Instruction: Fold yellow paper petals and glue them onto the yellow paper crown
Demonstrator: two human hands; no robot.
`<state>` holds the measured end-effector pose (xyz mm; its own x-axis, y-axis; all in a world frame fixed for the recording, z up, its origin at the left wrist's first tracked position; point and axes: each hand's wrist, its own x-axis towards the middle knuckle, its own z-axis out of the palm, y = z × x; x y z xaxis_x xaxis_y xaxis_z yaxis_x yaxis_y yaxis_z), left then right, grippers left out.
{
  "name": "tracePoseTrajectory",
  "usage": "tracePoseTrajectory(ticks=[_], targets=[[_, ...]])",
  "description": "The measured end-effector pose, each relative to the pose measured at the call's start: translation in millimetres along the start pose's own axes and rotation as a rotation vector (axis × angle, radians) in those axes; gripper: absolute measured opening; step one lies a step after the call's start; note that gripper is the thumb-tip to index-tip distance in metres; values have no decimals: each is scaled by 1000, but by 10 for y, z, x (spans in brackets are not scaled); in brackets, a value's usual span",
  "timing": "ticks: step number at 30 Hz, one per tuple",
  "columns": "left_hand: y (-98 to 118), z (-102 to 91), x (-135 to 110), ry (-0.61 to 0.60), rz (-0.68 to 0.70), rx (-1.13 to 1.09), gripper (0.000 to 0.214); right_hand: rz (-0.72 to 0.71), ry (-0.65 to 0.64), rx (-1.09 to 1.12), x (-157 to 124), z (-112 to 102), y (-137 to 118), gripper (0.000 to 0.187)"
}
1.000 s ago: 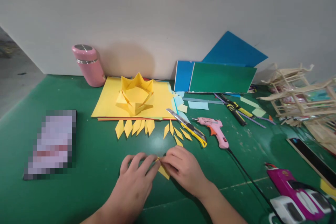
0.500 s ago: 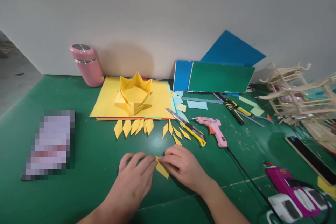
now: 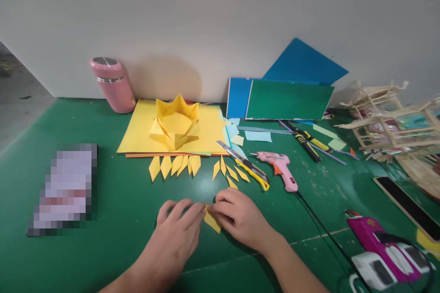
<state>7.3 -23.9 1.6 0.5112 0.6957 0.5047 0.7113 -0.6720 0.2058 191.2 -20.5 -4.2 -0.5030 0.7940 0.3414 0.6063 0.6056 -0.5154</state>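
Observation:
Between my two hands, low in the middle of the head view, is a small yellow paper piece (image 3: pixel 213 222) with a pointed lower end. My left hand (image 3: pixel 180 226) pinches its upper tip from the left. From the right, my right hand (image 3: pixel 239 215) has its fingertips closed on the same piece. Beyond them lies a row of yellow diamond-shaped paper pieces (image 3: pixel 166 167), and a group of narrower yellow slips (image 3: pixel 232 172) is nearer my right hand. A yellow paper crown-like ring (image 3: pixel 175 126) stands on a yellow paper sheet (image 3: pixel 209 128).
A utility knife (image 3: pixel 249 169) with its blade out and a pink glue gun (image 3: pixel 280 167) with a trailing cord lie right of centre. Pliers (image 3: pixel 304 142), a power strip (image 3: pixel 381 252), a phone (image 3: pixel 407 206) and a wooden stick model (image 3: pixel 395 123) are farther right. A pink flask (image 3: pixel 115 86) stands back left.
Both hands stay in nearly the same place, pinching the yellow paper piece. The view has shifted only very slightly.

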Motion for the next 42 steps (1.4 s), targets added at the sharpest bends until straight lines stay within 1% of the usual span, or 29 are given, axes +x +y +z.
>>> tracePoseTrajectory(ticks=[10, 14, 17, 20, 25, 33, 36, 42], targets=[[-29, -4, -16, -32, -20, -8, 26, 30, 19, 8, 11, 27, -21, 21], [-41, -27, -12, -88, -15, -15, 25, 24, 27, -3, 11, 17, -29, 21], [-50, -40, -11, -117, 9, -10, 25, 5, -1, -19, 0, -9, -20, 21], [-57, -37, -16, -118, 9, -16, 24, -15, -28, -18, -11, -32, -9, 19], [-58, -29, -20, -127, -14, -29, 23, 16, -26, 9, -17, -47, -10, 16], [-47, -37, -14, -108, -26, -55, 23, 46, -35, -45, -57, -139, 23, 17], [-52, -42, -20, -134, -30, -68, 24, 38, -8, -75, -66, -148, 21, 17], [-69, -64, -23, -155, -20, -89, 23, -15, 136, -56, -67, -113, -3, 18]])
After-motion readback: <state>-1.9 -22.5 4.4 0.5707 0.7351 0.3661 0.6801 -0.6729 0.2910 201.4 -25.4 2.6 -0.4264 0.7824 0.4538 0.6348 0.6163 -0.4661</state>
